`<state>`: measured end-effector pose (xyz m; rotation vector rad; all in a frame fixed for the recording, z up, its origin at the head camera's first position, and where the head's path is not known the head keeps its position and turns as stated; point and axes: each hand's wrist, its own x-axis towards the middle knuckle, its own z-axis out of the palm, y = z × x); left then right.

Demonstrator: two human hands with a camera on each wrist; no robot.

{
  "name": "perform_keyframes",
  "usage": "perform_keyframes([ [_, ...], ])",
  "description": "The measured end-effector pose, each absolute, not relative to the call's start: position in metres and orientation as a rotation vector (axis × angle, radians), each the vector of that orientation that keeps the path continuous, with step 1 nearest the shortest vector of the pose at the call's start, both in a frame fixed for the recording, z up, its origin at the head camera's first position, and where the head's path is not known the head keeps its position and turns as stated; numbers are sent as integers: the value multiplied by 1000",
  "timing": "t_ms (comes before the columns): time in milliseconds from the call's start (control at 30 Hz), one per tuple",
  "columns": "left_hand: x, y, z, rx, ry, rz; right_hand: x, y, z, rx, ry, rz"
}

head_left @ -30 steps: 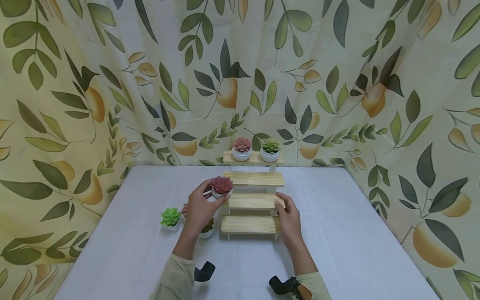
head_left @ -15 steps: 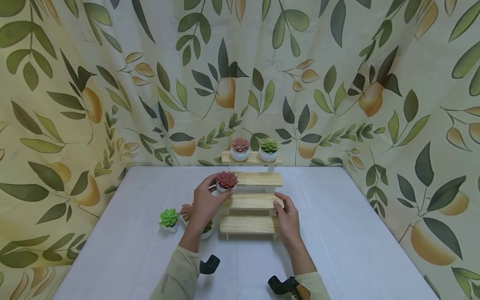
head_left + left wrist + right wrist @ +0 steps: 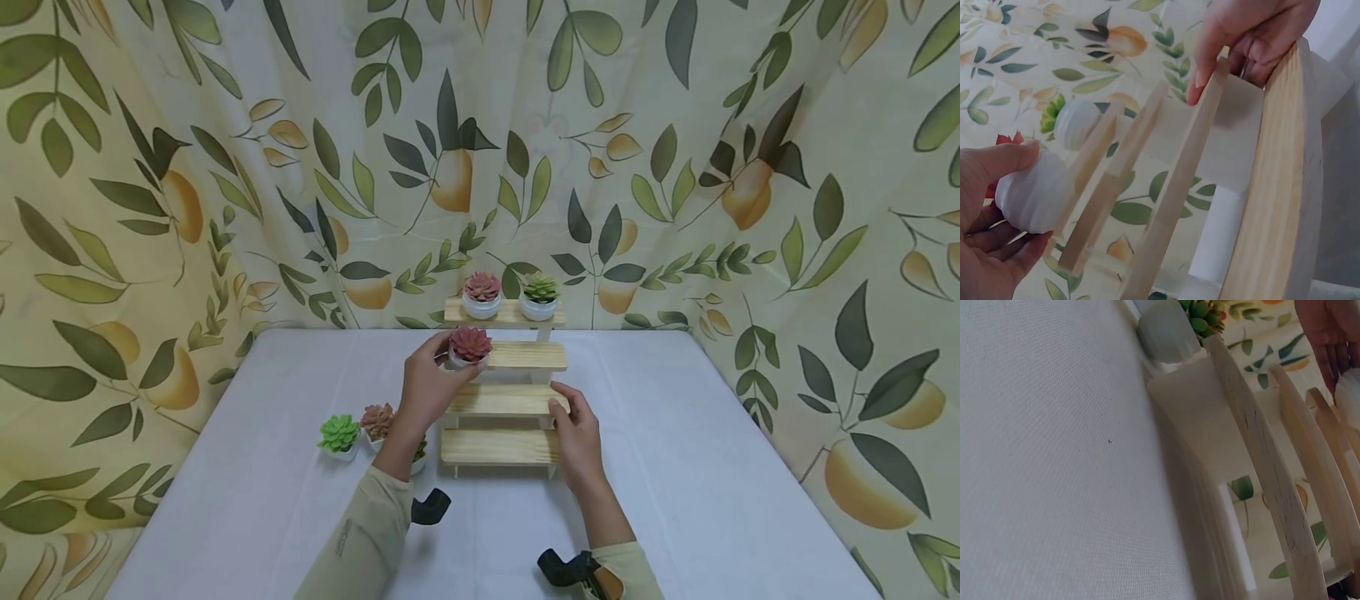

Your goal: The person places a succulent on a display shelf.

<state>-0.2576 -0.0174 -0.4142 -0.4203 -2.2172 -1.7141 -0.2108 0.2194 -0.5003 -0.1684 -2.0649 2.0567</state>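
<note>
Evidently, the potted dark-pink succulent [image 3: 470, 343] is a light load, its leaves probably artificial, stiff enough to keep their shape yet easily bent at the tips. The white pot [image 3: 1038, 190] under it, rounded and ribbed, looks hard and smooth; it could be slippery, and perhaps brittle if knocked. The sound place to take hold is round the pot wall, below the leaves, and that is where the left hand [image 3: 429, 387] has its grip clamped, thumb on one side and fingers on the other. The plant is by the left end of the second tier from the top of a four-tier wooden stand [image 3: 502, 447]; whether pot and board touch, I cannot tell.

The right hand [image 3: 579, 437] has its grip pinched on the right end of the third board down. The stand seems light enough to shift if bumped.

A pink succulent [image 3: 482, 286] and a green succulent [image 3: 539, 288] sit on the top tier. Left of the stand, a bright-green succulent [image 3: 339, 433] and a brownish-pink succulent [image 3: 377, 421] stand on the white-covered table [image 3: 675, 467]. Behind and at both sides hangs cream fabric [image 3: 675, 108] printed with leaves and orange fruit, dimly lit.
</note>
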Motion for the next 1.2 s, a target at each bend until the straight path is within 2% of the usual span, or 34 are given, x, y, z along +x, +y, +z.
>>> perform_keyframes([
  [467, -272, 3, -417, -443, -2243, -1777, -212, 218, -502, -190, -2038, 2087],
  [1200, -279, 8, -416, -395, -2313, -1714, -212, 219, -501, -178, -2047, 2058],
])
